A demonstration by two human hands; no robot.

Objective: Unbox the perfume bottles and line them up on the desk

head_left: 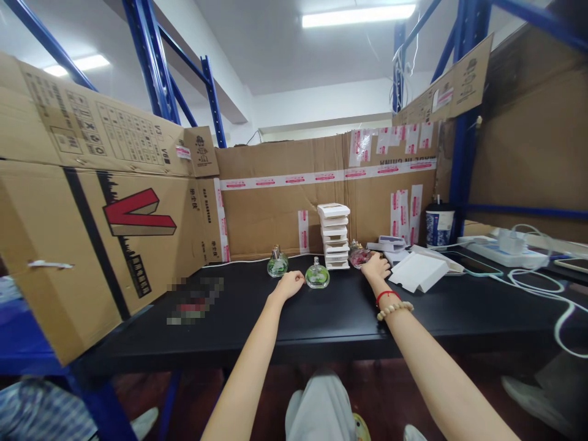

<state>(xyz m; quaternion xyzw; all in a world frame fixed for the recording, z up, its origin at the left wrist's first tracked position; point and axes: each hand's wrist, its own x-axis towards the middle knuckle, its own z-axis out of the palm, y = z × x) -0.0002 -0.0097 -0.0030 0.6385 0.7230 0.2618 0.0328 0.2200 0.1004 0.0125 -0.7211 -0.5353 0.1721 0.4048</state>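
My right hand (pixel 377 267), with a red string and a beaded bracelet at the wrist, reaches to a pink perfume bottle (pixel 359 258) and has its fingers around the near side. Part of that bottle is behind the hand. On the black table, my left hand (pixel 290 285) rests with fingers curled; whatever is inside them, if anything, is hidden. Just right of it stands a green perfume bottle (pixel 316 275), upright and without a visible cap. Farther left and back is another pair of greenish bottles (pixel 277 263), standing close together.
A stack of white box trays (pixel 334 236) rises behind the bottles. Opened white cartons (pixel 419 270) lie at right, near a lidded cup (pixel 439 226), a power strip (pixel 503 248) and loose white cables. Cardboard walls (pixel 280 202) enclose the black table (pixel 257 318). A blurred patch lies at left.
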